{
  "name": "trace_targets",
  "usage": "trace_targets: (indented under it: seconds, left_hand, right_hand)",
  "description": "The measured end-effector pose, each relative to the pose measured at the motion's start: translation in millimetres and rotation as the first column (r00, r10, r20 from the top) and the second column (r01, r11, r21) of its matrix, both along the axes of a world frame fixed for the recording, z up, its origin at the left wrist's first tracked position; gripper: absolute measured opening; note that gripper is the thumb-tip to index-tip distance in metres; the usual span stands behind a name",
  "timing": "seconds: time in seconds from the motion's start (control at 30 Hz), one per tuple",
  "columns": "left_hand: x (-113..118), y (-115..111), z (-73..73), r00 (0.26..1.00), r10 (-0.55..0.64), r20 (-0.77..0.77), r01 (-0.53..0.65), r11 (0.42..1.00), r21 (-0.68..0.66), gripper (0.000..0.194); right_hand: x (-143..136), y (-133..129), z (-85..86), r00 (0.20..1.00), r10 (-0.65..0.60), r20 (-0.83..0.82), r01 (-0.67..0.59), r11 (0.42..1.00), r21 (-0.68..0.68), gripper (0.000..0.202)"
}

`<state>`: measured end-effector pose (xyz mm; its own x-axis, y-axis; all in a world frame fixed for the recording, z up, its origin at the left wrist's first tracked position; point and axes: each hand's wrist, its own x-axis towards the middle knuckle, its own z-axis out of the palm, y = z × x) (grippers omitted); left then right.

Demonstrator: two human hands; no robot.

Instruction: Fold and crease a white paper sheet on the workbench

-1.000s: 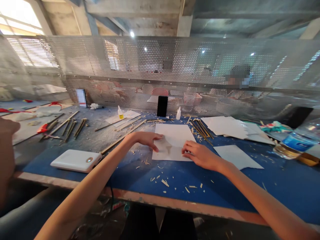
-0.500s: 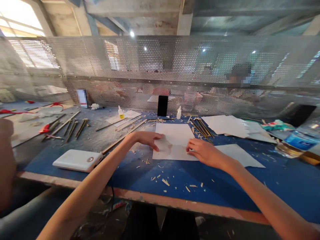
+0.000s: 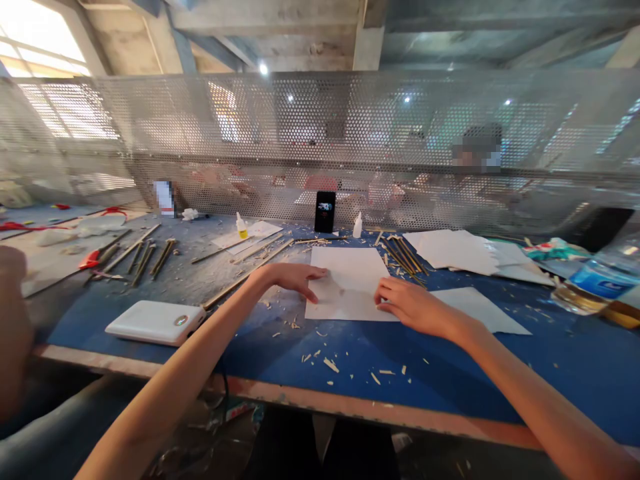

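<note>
A white sheet of paper (image 3: 345, 280) lies flat on the blue tabletop in front of me, with a small faint mark near its middle. My left hand (image 3: 296, 277) rests over its left edge, open, thumb and fingers apart. At the right edge of the sheet is my right hand (image 3: 406, 301); its fingers are curled in and bunched, touching the paper. Whether anything is between those fingers is hidden. Just past the sheet a black phone (image 3: 325, 212) stands upright, its screen lit with a small picture. A white dropper bottle (image 3: 357, 225) stands to the phone's right.
Thin sticks (image 3: 404, 257) lie right of the sheet; more sticks (image 3: 145, 261) lie left. A yellow-labelled bottle (image 3: 242, 229), a white power bank (image 3: 155, 323), stacked paper (image 3: 453, 252), another sheet (image 3: 480, 311) and a large plastic bottle (image 3: 597, 283) surround me. Wood chips litter the table. A person's arm shows far left.
The phone's screen was dark and now shows a small picture. Both hands and the sheet stay in nearly the same place.
</note>
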<state>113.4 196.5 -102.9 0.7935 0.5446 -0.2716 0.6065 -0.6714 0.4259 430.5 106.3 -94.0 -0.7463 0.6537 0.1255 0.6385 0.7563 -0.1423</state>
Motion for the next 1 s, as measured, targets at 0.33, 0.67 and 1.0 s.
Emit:
trace_targets:
  seconds: [0.33, 0.67, 1.0]
  left_hand:
    - [1.4, 0.3, -0.9, 1.0, 0.007, -0.003, -0.007, 1.0, 0.007, 0.097]
    - [-0.1, 1.5, -2.3, 1.0, -0.001, 0.014, 0.001, 1.0, 0.002, 0.098]
    - [0.6, 0.2, -0.2, 1.0, -0.002, 0.0, 0.002, 1.0, 0.0, 0.095]
  right_hand:
    - [-20.0, -9.3, -3.5, 0.996, 0.01, -0.084, -0.009, 1.0, 0.01, 0.017]
    - [-4.1, -3.4, 0.5, 0.999, -0.013, -0.035, 0.012, 1.0, -0.014, 0.016]
    - [3.4, -0.3, 3.8, 0.999, -0.021, 0.026, 0.021, 1.0, 0.011, 0.017]
